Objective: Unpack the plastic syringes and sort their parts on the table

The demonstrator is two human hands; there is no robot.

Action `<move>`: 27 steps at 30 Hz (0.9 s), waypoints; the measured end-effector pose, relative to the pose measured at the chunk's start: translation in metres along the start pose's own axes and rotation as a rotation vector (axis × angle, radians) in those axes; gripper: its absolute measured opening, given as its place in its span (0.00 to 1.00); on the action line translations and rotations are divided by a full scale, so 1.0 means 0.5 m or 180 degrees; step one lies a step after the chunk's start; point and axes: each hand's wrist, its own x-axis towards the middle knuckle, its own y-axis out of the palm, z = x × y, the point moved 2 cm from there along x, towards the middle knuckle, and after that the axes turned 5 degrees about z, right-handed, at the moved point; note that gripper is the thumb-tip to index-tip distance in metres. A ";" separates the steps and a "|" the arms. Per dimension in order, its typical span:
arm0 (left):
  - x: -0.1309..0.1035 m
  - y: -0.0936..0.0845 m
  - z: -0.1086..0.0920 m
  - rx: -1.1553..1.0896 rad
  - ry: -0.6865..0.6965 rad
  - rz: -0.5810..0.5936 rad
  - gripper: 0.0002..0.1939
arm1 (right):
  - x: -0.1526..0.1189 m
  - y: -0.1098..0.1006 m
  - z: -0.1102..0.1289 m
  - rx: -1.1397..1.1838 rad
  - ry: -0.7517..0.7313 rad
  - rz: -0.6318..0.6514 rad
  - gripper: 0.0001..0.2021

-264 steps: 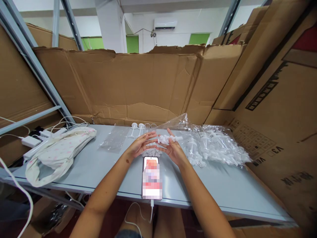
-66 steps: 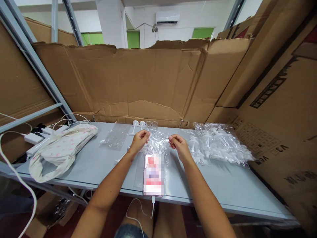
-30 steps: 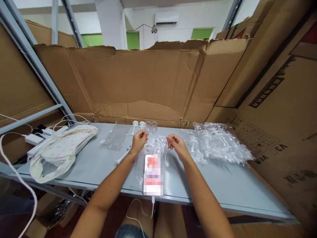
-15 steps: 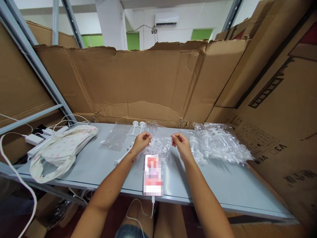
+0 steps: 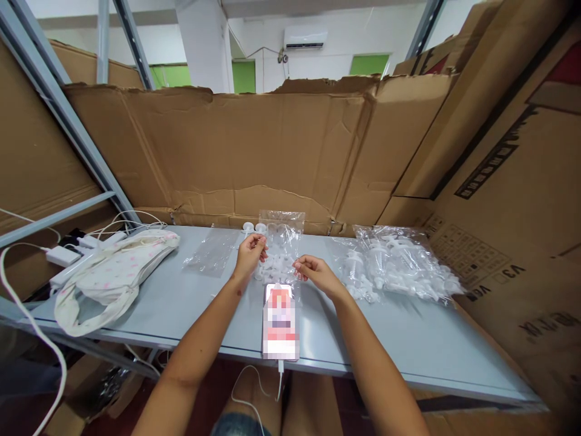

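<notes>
Between my hands a clear plastic bag (image 5: pixel 282 229) stands tilted up over a pile of small white parts (image 5: pixel 276 266). My left hand (image 5: pixel 252 253) is closed at the bag's left edge, pinching it. Lower on the right side, my right hand (image 5: pixel 312 270) pinches the bag near its bottom corner. Two white round-ended pieces (image 5: pixel 254 228) lie behind my left hand. A phone (image 5: pixel 280 321) with a blurred screen lies in front of the pile, a white cable plugged into its lower end.
Several filled clear bags of white parts (image 5: pixel 403 266) are on the right of the grey table (image 5: pixel 408 339). Flat clear bags (image 5: pixel 211 251) lie left of my hands. A white fabric bag (image 5: pixel 109 272) and power strips (image 5: pixel 86 254) are far left. Cardboard (image 5: pixel 254 145) walls the back.
The clear bag has turned and now rises upright between my hands. My right hand has moved left and slightly down, and my left hand has shifted slightly left and up.
</notes>
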 end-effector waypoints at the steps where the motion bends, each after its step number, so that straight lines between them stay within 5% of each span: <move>1: -0.001 0.002 -0.001 0.0015 -0.0038 0.0070 0.17 | 0.002 -0.001 -0.001 0.0009 -0.0035 -0.0090 0.14; 7: -0.004 0.010 0.013 0.0514 -0.0152 0.0382 0.15 | 0.003 -0.024 0.007 0.0127 -0.0249 -0.0898 0.14; 12: -0.007 0.018 0.016 0.0402 -0.0104 0.0436 0.15 | 0.001 -0.026 0.012 0.0211 -0.0320 -0.1138 0.13; 20: -0.037 0.030 -0.028 -0.0221 -0.0260 0.1746 0.36 | -0.003 -0.047 0.009 0.0515 -0.0440 -0.1858 0.15; 23: -0.047 0.036 -0.032 -0.0057 -0.0144 0.2246 0.34 | -0.004 -0.051 0.011 0.0691 -0.0469 -0.1972 0.15; 27: -0.046 0.047 -0.015 0.0457 -0.0026 0.1950 0.22 | -0.004 -0.048 0.016 0.0735 -0.0511 -0.1894 0.15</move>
